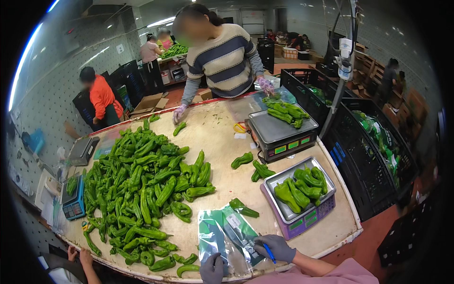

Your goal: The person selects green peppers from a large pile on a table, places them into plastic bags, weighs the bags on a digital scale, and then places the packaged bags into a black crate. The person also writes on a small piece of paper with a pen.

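Flat printed green-and-clear plastic bags (211,230) lie at the table's near edge. My left hand (212,268), in a grey glove, rests at their lower left edge; whether it grips the film cannot be made out. In my right hand (276,248), also gloved in grey, is a blue pen (269,252), held over the right side of the bags. One green pepper (244,208) touches the bags' top edge. To the left spreads a large heap of green peppers (142,184). Right of the bags, a purple scale (308,218) carries several peppers (301,188) in its metal pan.
Across the table (212,138), a co-worker in a striped sweater (221,60) has one gloved hand near a pepper, the other by peppers on a black scale (283,131). A metal pole (333,103) and black crates (354,167) flank the right edge. Another person's hands (83,257) show lower left.
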`<act>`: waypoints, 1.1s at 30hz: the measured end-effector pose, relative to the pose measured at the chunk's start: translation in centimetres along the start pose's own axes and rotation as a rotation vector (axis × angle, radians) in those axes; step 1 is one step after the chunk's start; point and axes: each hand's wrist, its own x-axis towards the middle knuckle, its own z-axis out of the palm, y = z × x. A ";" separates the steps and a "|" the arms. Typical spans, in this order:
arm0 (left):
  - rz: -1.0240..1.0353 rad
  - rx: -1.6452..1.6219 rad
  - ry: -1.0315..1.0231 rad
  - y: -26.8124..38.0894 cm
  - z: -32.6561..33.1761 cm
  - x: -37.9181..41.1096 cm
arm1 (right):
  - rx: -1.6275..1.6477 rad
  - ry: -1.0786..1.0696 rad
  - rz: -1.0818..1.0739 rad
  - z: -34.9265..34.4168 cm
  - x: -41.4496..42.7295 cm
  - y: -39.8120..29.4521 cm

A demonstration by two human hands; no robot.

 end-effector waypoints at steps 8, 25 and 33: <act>0.106 0.202 0.035 0.5 0.5 8.3 | 0.174 0.117 0.200 5.1 0.4 8.4; 0.751 0.917 0.064 -4.4 14.7 34.7 | 0.469 -0.015 0.575 5.3 2.4 11.0; 0.746 0.715 0.037 -5.2 14.9 34.9 | 0.452 -0.109 0.583 5.6 4.3 13.2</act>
